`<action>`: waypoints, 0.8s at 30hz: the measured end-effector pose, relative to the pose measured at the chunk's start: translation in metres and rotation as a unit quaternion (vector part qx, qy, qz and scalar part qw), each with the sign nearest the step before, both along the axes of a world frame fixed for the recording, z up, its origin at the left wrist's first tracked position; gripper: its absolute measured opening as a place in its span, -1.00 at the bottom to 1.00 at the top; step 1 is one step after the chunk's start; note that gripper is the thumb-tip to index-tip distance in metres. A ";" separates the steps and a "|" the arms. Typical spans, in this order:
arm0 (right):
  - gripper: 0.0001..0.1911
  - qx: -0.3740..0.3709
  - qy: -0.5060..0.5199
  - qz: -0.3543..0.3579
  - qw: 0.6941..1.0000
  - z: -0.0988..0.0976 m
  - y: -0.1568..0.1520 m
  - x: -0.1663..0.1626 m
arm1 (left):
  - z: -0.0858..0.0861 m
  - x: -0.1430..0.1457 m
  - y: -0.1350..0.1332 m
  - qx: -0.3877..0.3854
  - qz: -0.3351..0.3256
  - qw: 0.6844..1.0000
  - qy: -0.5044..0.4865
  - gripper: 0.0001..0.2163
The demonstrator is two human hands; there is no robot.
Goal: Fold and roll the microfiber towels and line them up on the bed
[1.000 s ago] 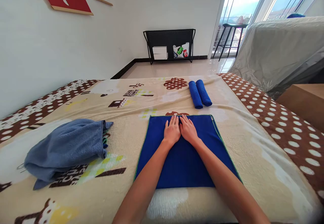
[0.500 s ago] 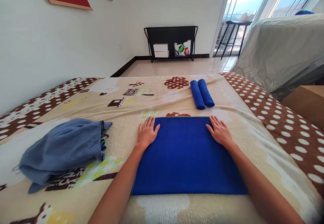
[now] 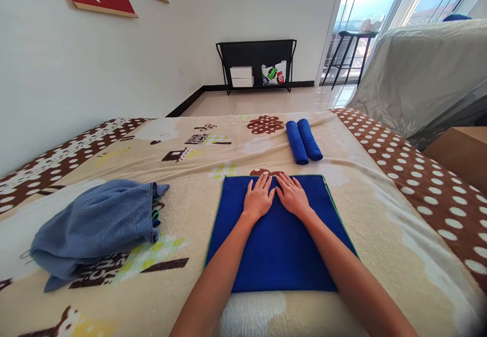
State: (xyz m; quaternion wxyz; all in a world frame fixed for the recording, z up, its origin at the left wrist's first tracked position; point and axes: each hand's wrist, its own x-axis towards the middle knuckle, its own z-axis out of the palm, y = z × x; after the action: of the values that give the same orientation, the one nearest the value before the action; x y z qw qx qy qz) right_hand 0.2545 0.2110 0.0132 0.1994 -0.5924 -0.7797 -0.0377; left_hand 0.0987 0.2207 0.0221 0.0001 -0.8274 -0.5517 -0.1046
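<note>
A dark blue towel point(image 3: 279, 248) with a green edge lies spread flat on the patterned blanket point(image 3: 198, 149) in front of me. My left hand point(image 3: 258, 197) rests palm down on its far middle, fingers stretched out. My right hand point(image 3: 292, 195) lies flat right beside it, fingers also extended. Both hands press on the towel and hold nothing. Beyond the towel's far right corner sit two rolled blue towels point(image 3: 303, 140), side by side.
A heap of grey-blue cloths point(image 3: 95, 225) lies on the blanket to the left. A wooden surface point(image 3: 462, 152) stands at the right. Beyond the bed are a black rack point(image 3: 256, 65), a stool point(image 3: 352, 53) and a plastic-covered piece of furniture point(image 3: 418, 68).
Half a second ago my hands were spread at the towel's left and right far corners. They have slid back together to the middle of the far edge.
</note>
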 end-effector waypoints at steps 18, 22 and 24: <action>-0.27 -0.049 -0.031 -0.155 0.986 -0.026 -0.033 0.121 | -0.003 -0.107 -0.014 0.008 0.169 0.985 -0.019 -0.42; -0.34 -0.040 -0.036 -0.136 0.989 -0.027 -0.066 0.137 | -0.003 -0.133 -0.043 -0.001 0.139 0.990 -0.022 -0.44; -0.37 -0.032 -0.035 -0.130 0.990 -0.028 -0.089 0.147 | -0.002 -0.152 -0.057 -0.010 0.125 0.992 -0.025 -0.46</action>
State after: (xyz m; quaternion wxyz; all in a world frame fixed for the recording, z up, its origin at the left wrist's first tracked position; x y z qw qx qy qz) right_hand 0.4016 0.1221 -0.0146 0.1467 -0.6933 -0.7030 -0.0593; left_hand -0.0531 0.1637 0.0205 -0.0088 -0.7488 -0.6520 -0.1188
